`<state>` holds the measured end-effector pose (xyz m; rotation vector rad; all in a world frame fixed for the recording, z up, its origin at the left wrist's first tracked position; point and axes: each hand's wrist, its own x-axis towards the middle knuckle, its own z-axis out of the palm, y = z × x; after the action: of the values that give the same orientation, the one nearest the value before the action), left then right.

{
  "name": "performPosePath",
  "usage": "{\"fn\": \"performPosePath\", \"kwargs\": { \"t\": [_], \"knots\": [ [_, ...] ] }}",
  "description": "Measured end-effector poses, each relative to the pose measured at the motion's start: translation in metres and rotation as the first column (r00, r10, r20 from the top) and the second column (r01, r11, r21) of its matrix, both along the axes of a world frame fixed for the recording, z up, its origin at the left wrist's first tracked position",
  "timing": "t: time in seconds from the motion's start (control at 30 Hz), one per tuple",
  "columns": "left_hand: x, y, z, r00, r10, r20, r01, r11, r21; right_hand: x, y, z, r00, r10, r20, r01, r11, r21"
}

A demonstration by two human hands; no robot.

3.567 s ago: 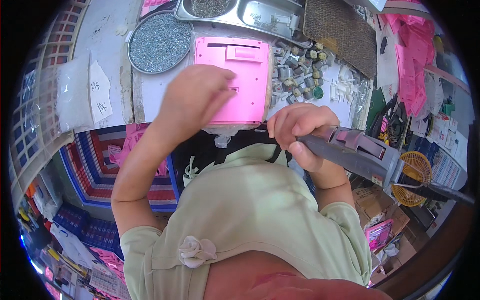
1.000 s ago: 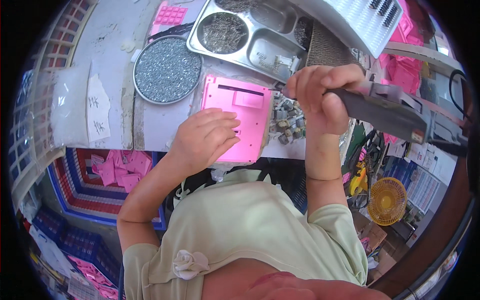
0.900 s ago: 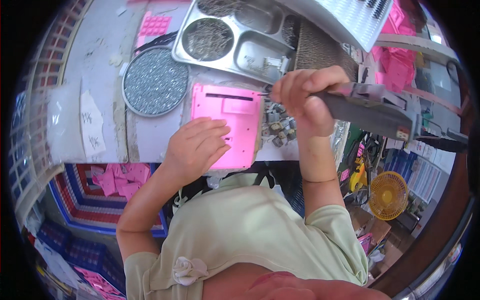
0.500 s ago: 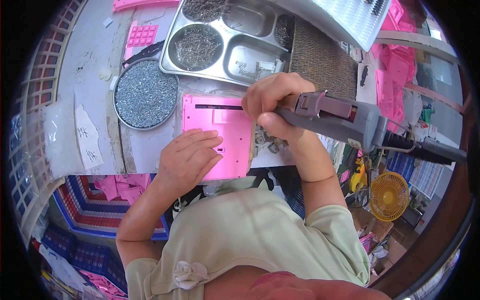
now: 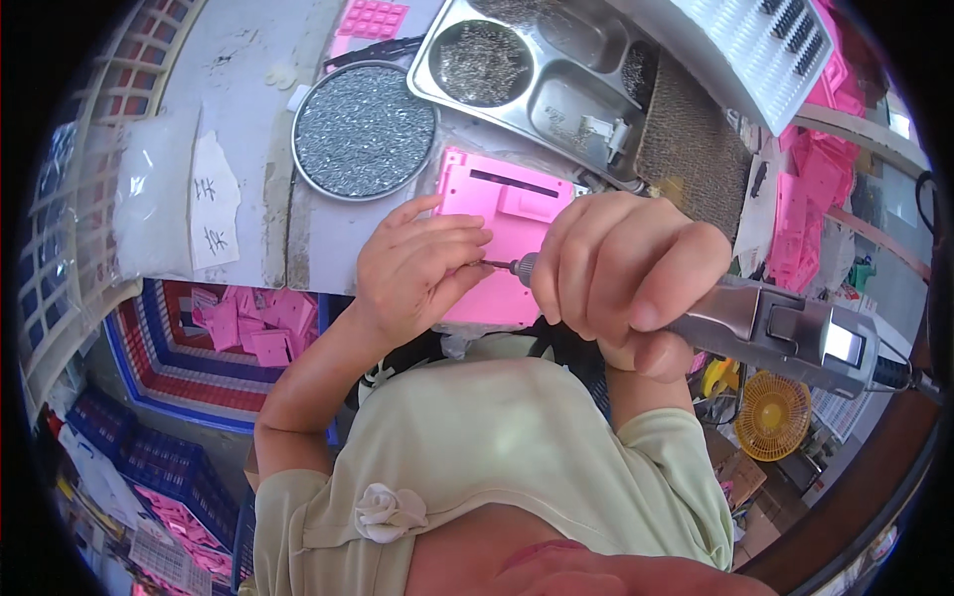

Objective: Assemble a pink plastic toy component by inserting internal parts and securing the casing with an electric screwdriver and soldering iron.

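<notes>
A pink plastic casing (image 5: 502, 303) with a dark slot lies on the table in front of me. My right hand (image 5: 631, 273) is wrapped round a grey electric screwdriver (image 5: 775, 333), held nearly level above the casing's right side. Its thin bit (image 5: 497, 264) points left and meets the fingertips of my left hand (image 5: 412, 268). That hand rests over the casing's left edge, thumb and forefinger drawn together at the bit's tip. Whatever they pinch there is too small to make out.
Beyond the casing stand a round dish (image 5: 364, 198) heaped with small metal screws (image 5: 363, 129) and a compartmented steel tray (image 5: 571, 94) with small parts. White paper (image 5: 214, 204) lies left. A blue-edged crate (image 5: 189, 402) with pink pieces sits below the table edge.
The screwdriver has come nearer me, and its bit now meets my left fingertips. My left fingers, flat on the casing before, have drawn together. The whole view has shifted.
</notes>
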<state>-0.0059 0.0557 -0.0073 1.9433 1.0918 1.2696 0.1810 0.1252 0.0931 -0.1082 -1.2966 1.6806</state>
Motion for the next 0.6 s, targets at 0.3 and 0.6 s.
{"fn": "performPosePath", "kwargs": {
  "t": [0.3, 0.6],
  "knots": [
    [-0.011, -0.002, 0.000, 0.999, 0.038, -0.030, -0.036, 0.997, 0.071, -0.021, -0.006, 0.002, 0.996, -0.042, 0.076, 0.044, 0.999, -0.027],
    [-0.015, -0.001, 0.003, 0.998, 0.062, 0.027, -0.064, 0.991, 0.119, -0.022, -0.004, 0.009, 0.997, -0.006, 0.078, 0.009, 0.999, -0.038]
  ]
}}
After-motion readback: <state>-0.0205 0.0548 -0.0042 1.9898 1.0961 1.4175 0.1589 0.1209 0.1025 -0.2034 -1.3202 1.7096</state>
